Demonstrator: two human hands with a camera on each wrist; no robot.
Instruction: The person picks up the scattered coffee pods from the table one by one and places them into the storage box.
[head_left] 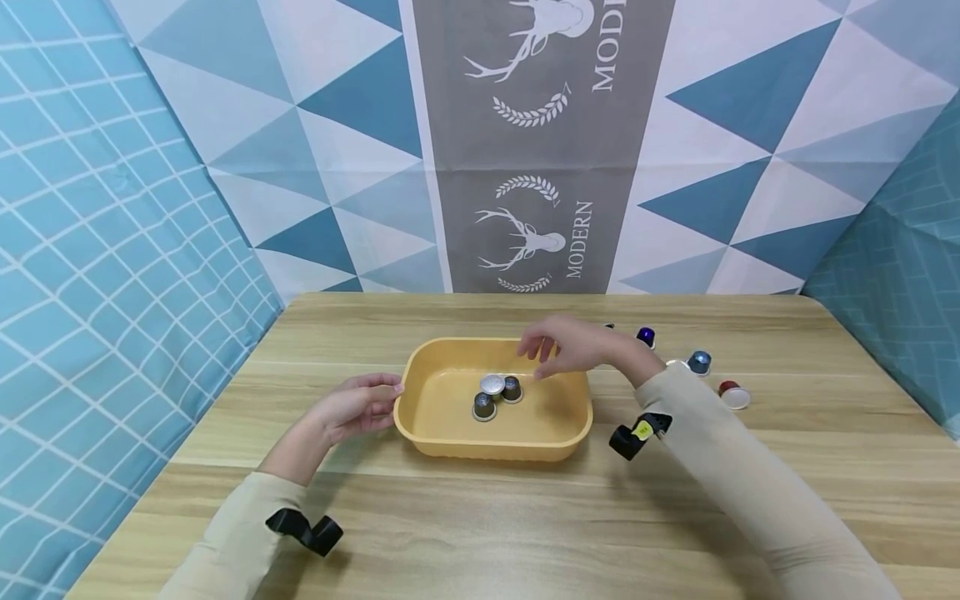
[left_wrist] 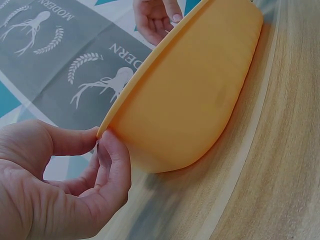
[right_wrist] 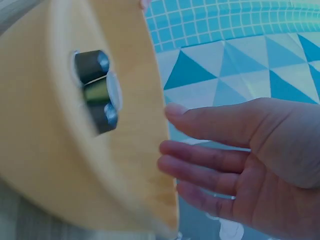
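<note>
Coffee capsules (head_left: 484,407), three of them, sit bunched mid-floor in the yellow-orange basin (head_left: 491,451); two dark ones stand rim-down, the third shows its silver foil lid (head_left: 492,384), and my right wrist feed gives it an olive-green body; from my end I see the left hand (head_left: 362,407) pinching the basin's left rim, thumb against curled fingers; the right hand (head_left: 573,343) hovers over the basin's right end, thumb apart from loosely bent fingers, nothing in its grasp; on the wood-grain table (head_left: 487,525), right of the basin, I count a dark blue capsule (head_left: 646,337), a lighter blue capsule (head_left: 699,362) standing, and a red capsule (head_left: 734,395) tipped over; just beside the lighter blue one, something pale is mostly hidden by the right sleeve (head_left: 742,467), can't tell what; black wrist mount (head_left: 303,529) on the left sleeve.
</note>
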